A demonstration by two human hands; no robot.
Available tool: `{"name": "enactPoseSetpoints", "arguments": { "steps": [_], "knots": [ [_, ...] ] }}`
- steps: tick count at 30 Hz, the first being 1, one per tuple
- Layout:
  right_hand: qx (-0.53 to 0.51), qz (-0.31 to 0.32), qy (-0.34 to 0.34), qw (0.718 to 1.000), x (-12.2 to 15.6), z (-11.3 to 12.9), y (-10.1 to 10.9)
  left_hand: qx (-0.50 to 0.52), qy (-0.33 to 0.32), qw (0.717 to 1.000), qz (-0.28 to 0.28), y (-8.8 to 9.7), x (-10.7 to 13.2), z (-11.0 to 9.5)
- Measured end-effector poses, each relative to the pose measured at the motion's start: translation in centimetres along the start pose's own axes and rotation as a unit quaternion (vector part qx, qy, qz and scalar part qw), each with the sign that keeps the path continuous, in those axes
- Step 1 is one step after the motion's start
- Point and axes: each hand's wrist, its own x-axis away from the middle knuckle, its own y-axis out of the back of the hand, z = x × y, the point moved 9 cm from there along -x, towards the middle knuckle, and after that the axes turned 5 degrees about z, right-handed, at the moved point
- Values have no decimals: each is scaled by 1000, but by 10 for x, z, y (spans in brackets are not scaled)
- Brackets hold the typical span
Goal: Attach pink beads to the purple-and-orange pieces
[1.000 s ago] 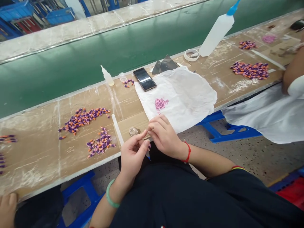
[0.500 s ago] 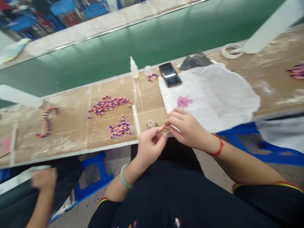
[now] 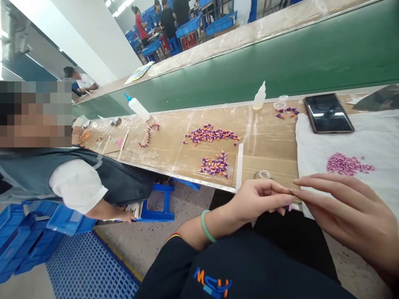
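The left fingertips (image 3: 280,199) and right fingertips (image 3: 324,182) meet in a near-closed pinch just above the edge of the cardboard-covered bench (image 3: 268,153); whether they hold anything there is too small to make out. The left hand (image 3: 257,203) partly hides a clear tape roll (image 3: 262,174). The right hand (image 3: 352,216), cut off by the frame edge, lies over a white sheet (image 3: 327,145) bearing a pink bead pile (image 3: 347,164).

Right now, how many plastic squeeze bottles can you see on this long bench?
2. A small translucent dropper bottle stands near the black smartphone; a larger blue-tipped squeeze bottle sits far along the bench. Others may lie out of view.
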Motion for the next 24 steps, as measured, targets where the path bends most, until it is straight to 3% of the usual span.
{"name": "enactPoseSetpoints", "arguments": {
  "steps": [7, 11, 14, 16, 19, 24],
  "knots": [
    [58, -106, -9, 993, 12, 12, 9, 69, 51, 996, 7, -7, 3, 6],
    [-24, -119, -144, 982, 13, -1, 3, 54, 14, 998, -12, -6, 2, -1],
    [-175, -80, -282, 940, 20, -18, -16, 9, -44, 998, -42, -2, 4, -12],
    [-259, -66, -335, 904, 25, -23, -27, -34, -74, 995, -63, 1, 6, -18],
    [-317, -74, -369, 871, 29, -25, -34, -98, -109, 986, -80, 3, 10, -24],
    [-332, -88, -398, 850, 35, -24, -40, -202, -194, 955, -94, 1, 19, -37]
  ]
}}
